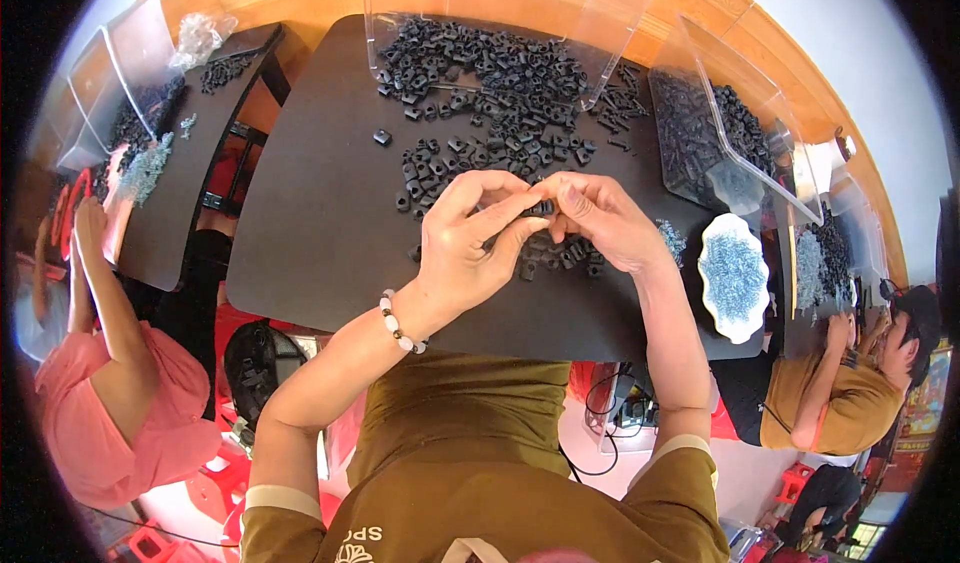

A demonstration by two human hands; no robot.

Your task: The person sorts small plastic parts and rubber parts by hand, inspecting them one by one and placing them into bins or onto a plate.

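We see the left hand (470,238) and the right hand (598,221) meeting fingertip to fingertip over the middle of the dark table (320,233), both pinching one small black part (542,207) held just above the tabletop. A loose heap of black parts (490,93) lies on the far side, spilling from a clear plastic bin (600,23), with a few more parts just beneath the hands. To the right, near the table's edge, a white dish of small screws (733,275) sits beside the right wrist.

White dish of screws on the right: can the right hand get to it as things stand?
Probably yes: the white dish sits just beside the right hand with bare table between, though both hands are pinching a small black part.
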